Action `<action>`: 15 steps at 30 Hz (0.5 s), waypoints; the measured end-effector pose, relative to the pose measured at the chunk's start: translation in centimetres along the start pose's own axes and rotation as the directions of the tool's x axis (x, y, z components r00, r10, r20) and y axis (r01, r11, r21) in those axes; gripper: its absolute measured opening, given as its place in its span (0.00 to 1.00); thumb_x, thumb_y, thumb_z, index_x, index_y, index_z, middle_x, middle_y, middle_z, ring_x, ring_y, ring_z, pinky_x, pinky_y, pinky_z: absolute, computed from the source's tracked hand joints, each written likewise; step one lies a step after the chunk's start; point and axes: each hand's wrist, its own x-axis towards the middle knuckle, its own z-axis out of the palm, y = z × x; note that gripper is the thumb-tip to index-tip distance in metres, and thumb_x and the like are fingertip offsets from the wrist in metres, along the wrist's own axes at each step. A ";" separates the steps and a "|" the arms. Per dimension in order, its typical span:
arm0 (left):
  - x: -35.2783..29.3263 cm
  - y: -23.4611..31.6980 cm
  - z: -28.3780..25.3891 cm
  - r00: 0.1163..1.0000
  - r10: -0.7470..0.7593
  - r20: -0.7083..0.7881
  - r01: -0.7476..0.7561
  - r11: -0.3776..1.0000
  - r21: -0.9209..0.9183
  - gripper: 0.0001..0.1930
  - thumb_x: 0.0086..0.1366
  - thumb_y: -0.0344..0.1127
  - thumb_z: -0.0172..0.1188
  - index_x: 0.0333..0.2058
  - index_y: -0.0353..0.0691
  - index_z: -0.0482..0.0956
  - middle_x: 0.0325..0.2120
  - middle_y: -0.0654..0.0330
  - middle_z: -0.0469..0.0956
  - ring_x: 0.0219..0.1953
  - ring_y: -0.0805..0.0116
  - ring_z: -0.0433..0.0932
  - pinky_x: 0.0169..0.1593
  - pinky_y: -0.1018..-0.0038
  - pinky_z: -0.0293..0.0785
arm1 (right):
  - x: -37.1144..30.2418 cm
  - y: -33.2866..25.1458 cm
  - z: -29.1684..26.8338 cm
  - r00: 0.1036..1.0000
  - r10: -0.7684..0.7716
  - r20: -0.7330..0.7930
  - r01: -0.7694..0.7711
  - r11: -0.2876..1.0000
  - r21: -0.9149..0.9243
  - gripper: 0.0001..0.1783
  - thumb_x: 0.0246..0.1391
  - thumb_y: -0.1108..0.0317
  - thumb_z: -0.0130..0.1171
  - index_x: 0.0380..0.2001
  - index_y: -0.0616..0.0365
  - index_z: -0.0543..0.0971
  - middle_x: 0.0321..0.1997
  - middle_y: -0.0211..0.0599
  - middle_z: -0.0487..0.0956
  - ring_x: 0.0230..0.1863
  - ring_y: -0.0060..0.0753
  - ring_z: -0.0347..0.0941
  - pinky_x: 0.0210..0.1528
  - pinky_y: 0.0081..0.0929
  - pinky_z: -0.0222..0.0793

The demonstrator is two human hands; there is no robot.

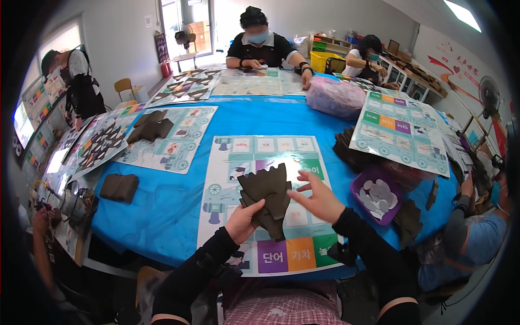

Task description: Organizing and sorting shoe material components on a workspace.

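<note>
My left hand (244,221) grips a fanned stack of dark brown cut-out pieces (267,187) with wavy edges, thumb on top. They look like thin felt or foam. Just right of the stack, my right hand (318,199) has its fingers spread; the fingertips come close to the stack's edge, and I cannot tell whether they touch it. Beneath both hands lies a large printed sheet (227,157) with pale teal train pictures and purple, orange and green blocks. A purple tray (401,208) of white oval pieces (377,195) stands right of my right hand.
A blue cloth (173,211) covers the table. At left are a brown folded block (119,188) and sheets bearing brown pieces (151,127). More printed sheets (401,130) and a pinkish plastic bag (336,97) lie at right. Several people work around the table, one person (260,46) opposite.
</note>
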 end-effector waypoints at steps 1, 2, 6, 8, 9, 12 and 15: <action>-0.5 0.6 -0.1 1.000 -0.003 -0.024 0.003 1.000 0.006 0.20 0.67 0.36 0.55 0.55 0.35 0.67 0.50 0.58 0.74 0.51 0.65 0.74 0.53 0.65 0.72 | 1.6 0.3 0.7 0.998 0.057 0.028 -0.058 0.997 0.049 0.36 0.53 0.54 0.63 0.56 0.67 0.64 0.55 0.53 0.69 0.49 0.40 0.73 0.47 0.33 0.71; -0.9 1.2 -0.4 0.999 0.006 -0.032 -0.006 1.000 0.006 0.20 0.67 0.36 0.55 0.55 0.35 0.67 0.50 0.58 0.74 0.51 0.65 0.74 0.53 0.65 0.72 | 3.1 0.5 1.4 0.992 0.111 0.055 -0.116 0.989 0.095 0.34 0.54 0.52 0.62 0.54 0.67 0.66 0.52 0.49 0.72 0.44 0.35 0.75 0.42 0.31 0.73; -2.5 3.3 -2.6 0.999 -0.017 -0.049 0.023 0.994 0.108 0.20 0.67 0.35 0.55 0.55 0.35 0.67 0.50 0.58 0.73 0.52 0.66 0.73 0.53 0.68 0.72 | 9.2 1.4 3.6 0.983 -0.183 -0.027 0.178 0.977 -0.119 0.16 0.52 0.60 0.63 0.28 0.65 0.77 0.23 0.34 0.78 0.27 0.23 0.75 0.30 0.25 0.68; -3.4 4.1 -4.7 0.997 0.052 -0.049 -0.046 0.991 0.126 0.23 0.67 0.36 0.55 0.57 0.35 0.64 0.50 0.58 0.73 0.52 0.67 0.73 0.53 0.69 0.72 | 12.7 0.6 3.9 0.999 0.034 0.013 -0.035 0.984 0.175 0.14 0.54 0.62 0.62 0.29 0.65 0.77 0.23 0.37 0.78 0.27 0.27 0.78 0.22 0.22 0.68; -3.9 4.6 -6.0 0.992 0.075 -0.106 -0.068 0.995 0.071 0.20 0.66 0.31 0.54 0.56 0.34 0.64 0.49 0.57 0.73 0.52 0.65 0.73 0.53 0.69 0.73 | 14.9 0.5 4.8 0.996 0.084 0.009 -0.084 0.959 0.271 0.15 0.54 0.62 0.61 0.30 0.66 0.76 0.25 0.39 0.78 0.27 0.28 0.78 0.20 0.23 0.68; -4.1 6.3 -7.9 0.986 0.087 -0.144 -0.082 0.996 0.041 0.18 0.65 0.26 0.52 0.54 0.31 0.65 0.50 0.54 0.72 0.51 0.60 0.74 0.54 0.65 0.73 | 19.8 2.2 6.6 0.989 0.110 -0.098 -0.098 0.987 0.128 0.23 0.52 0.56 0.62 0.34 0.69 0.73 0.31 0.46 0.77 0.32 0.36 0.79 0.26 0.30 0.73; -4.1 7.7 -8.2 0.974 0.135 -0.183 -0.123 0.990 0.072 0.18 0.67 0.28 0.51 0.54 0.32 0.64 0.52 0.55 0.71 0.53 0.62 0.73 0.56 0.66 0.72 | 20.1 2.8 10.4 0.981 -0.172 -0.090 0.134 0.936 -0.327 0.34 0.49 0.46 0.63 0.44 0.70 0.73 0.36 0.51 0.78 0.41 0.44 0.76 0.41 0.36 0.72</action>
